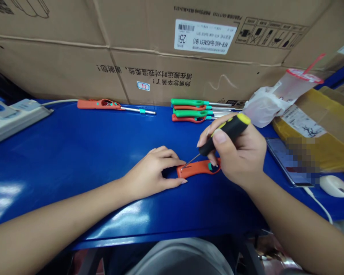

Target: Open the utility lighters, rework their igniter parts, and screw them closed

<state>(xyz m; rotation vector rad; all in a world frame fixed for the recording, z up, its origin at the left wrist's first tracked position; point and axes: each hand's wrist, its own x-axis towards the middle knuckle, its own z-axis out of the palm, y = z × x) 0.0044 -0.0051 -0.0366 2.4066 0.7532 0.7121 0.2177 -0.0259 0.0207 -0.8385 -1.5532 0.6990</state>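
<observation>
An orange stick lighter (199, 169) lies flat on the blue table, its teal trigger showing near the right end. My left hand (156, 168) pinches the lighter's left end between thumb and index finger. Wrapped around a black and yellow screwdriver (227, 131) is my right hand (240, 152). The thin shaft slants down to the left, and its tip meets the lighter's face near the left end. Part of the lighter's right end is hidden behind my right hand.
Another orange lighter (99, 104) lies at the back left beside a white power strip (17, 118). Several green and orange lighters (189, 109) are stacked at the back. A cardboard box (146, 65) walls the rear. At right are a bagged cup (292, 86), a phone (283, 160) and a white mouse (336, 186).
</observation>
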